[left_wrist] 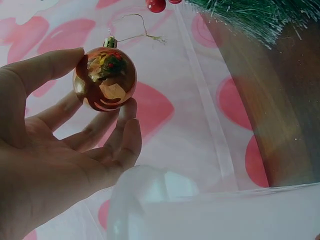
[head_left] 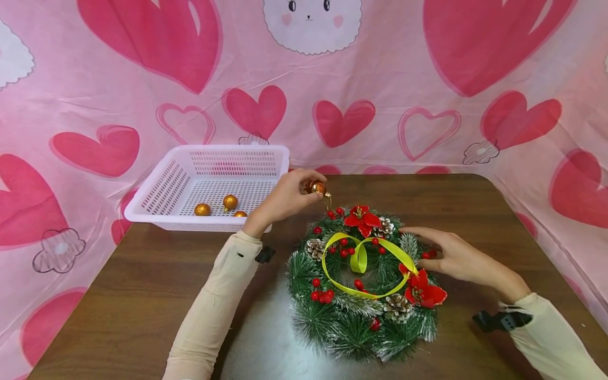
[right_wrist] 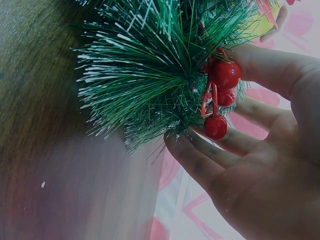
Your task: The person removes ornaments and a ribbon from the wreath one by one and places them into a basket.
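Note:
My left hand [head_left: 290,195] pinches a shiny copper-gold Christmas bauble [left_wrist: 106,80] between thumb and fingers, above the table by the wreath's far left edge. The bauble's gold cap and thin string loop show in the left wrist view. A green Christmas wreath [head_left: 315,319] with frosted tips, red poinsettias [head_left: 425,292], pinecones and red berries [left_wrist: 156,5] lies on the table. Yellow-green ribbon [head_left: 359,258] loops over its middle. My right hand [head_left: 461,258] holds the wreath's right edge, thumb and fingers around the foliage near some red berries [right_wrist: 226,75]; some fingertips are hidden.
A white slotted plastic basket [head_left: 157,217] stands at the back left of the brown wooden table [head_left: 157,295]. Inside it lie gold baubles [head_left: 202,209]. A pink cloth [head_left: 399,63] printed with hearts hangs behind and at the sides. Black straps circle both wrists.

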Motion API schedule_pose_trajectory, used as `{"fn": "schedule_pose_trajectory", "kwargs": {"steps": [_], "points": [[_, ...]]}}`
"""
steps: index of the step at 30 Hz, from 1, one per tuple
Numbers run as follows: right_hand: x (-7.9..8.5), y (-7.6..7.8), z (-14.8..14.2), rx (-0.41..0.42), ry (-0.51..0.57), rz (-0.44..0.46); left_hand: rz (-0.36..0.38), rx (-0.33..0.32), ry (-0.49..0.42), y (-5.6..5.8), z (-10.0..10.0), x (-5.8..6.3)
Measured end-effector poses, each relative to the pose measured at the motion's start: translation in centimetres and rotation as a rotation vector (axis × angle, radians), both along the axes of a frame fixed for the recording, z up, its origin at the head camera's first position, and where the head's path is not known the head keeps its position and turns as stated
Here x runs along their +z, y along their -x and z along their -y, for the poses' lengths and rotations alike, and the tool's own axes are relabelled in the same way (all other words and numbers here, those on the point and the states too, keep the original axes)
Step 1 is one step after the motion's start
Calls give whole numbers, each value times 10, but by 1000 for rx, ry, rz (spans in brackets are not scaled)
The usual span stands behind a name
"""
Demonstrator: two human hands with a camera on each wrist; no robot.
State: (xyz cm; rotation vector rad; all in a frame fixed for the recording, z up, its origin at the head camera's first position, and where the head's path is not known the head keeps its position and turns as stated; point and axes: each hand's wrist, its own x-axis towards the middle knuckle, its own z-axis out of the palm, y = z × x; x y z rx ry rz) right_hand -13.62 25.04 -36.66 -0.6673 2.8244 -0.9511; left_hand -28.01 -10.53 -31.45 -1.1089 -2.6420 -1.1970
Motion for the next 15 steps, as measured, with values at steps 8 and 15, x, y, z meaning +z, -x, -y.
{"fn": "schedule_pose_trajectory", "kwargs": {"steps": [8,15], "points": [[1,0,0,0,-1,4,22,20,-27,-4,3,8],[2,0,0,1,5,12,29,25,-63,-6,7,13]]}}
